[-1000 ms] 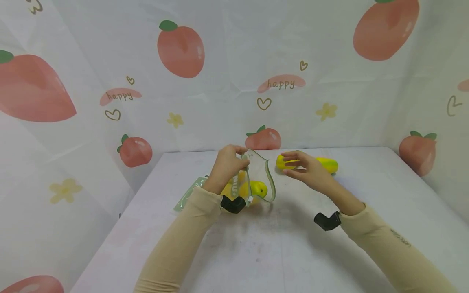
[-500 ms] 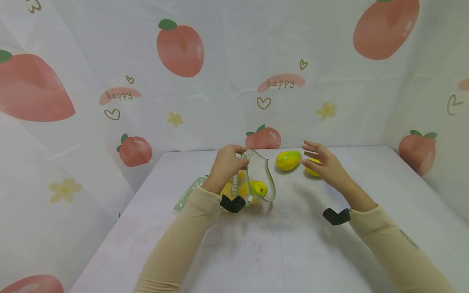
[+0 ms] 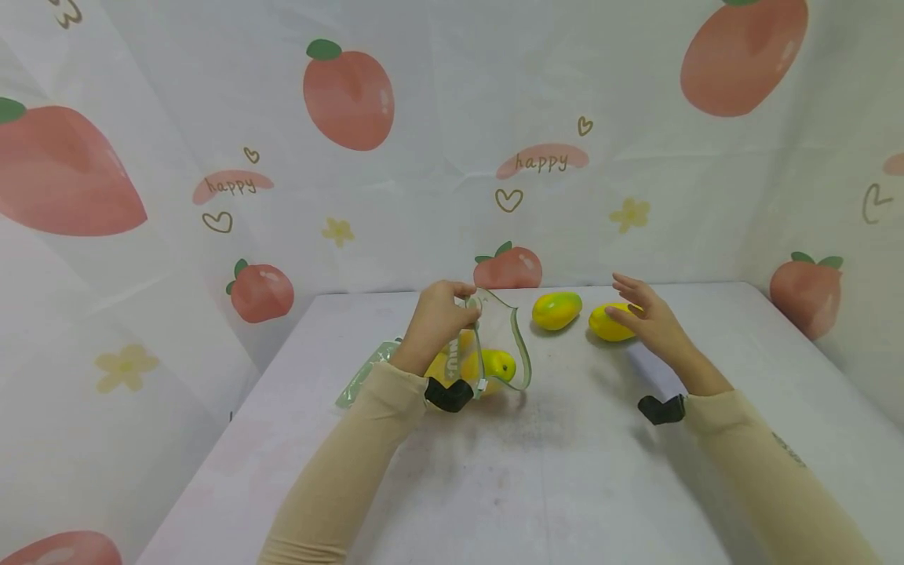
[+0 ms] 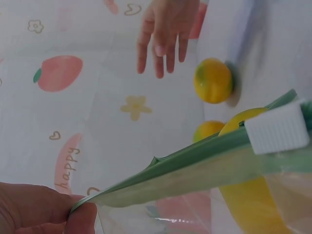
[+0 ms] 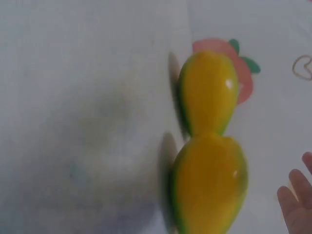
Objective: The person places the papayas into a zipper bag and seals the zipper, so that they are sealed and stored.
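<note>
My left hand (image 3: 434, 326) pinches the top edge of a clear zip bag (image 3: 503, 323) with green trim, its mouth spread apart. Near the bag's edge sits a white slider (image 4: 278, 127). A yellow-green mango (image 3: 500, 366) shows inside the bag, with more yellow behind the printed side, partly hidden by the hand and wrist. On the table beyond lie another mango (image 3: 556, 311) and, to its right, a mango (image 3: 607, 323) partly covered by my right hand (image 3: 660, 329). That hand hovers above it, fingers extended and holding nothing.
A flat green packet (image 3: 363, 380) lies on the white table (image 3: 494, 486), left of the bag. Fruit-printed cloth (image 3: 424, 204) hangs behind the table and along its sides. A black wrist mount (image 3: 660, 410) juts out from the right sleeve.
My right hand has moved right, off the left loose mango and over the right one, bringing both more into view. The left hand and the bag have stayed in place.
</note>
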`<act>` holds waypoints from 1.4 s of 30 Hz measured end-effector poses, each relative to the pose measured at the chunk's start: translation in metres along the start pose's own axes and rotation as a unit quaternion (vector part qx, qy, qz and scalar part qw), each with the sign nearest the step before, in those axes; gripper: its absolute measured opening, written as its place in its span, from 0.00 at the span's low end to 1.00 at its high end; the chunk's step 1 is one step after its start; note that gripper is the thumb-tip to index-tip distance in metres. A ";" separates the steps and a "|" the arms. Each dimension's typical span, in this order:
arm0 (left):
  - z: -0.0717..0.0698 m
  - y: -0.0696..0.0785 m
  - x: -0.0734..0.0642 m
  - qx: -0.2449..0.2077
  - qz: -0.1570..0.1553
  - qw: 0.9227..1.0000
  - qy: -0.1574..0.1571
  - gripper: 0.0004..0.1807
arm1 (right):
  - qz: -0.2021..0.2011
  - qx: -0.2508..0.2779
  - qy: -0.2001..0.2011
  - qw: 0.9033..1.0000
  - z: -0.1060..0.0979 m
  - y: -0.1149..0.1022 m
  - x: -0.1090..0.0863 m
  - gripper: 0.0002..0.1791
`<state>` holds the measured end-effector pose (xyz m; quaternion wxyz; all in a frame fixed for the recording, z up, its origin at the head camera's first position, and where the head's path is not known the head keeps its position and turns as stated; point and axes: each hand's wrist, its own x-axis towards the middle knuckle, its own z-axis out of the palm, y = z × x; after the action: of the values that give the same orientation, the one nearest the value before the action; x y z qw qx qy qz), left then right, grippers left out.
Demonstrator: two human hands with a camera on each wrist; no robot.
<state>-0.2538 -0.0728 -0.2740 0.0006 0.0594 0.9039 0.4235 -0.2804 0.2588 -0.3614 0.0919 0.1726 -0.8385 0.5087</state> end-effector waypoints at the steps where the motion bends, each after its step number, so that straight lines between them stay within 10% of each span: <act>1: 0.000 0.000 0.000 0.003 0.000 1.000 0.000 0.25 | 0.003 -0.005 0.001 1.000 -0.002 0.003 0.001 0.37; 22: -0.001 0.001 0.000 -0.003 -0.006 1.000 -0.006 0.25 | 0.143 -0.095 -0.071 0.983 -0.025 0.048 0.016 0.49; 42: 0.000 0.002 0.000 0.002 -0.006 1.000 -0.010 0.25 | 0.184 -0.172 -0.129 0.959 -0.029 0.053 0.015 0.46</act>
<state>-0.2537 -0.0712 -0.2720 0.0121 0.0587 0.9052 0.4208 -0.3157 0.3039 -0.3867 -0.0844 0.0608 -0.9353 0.3382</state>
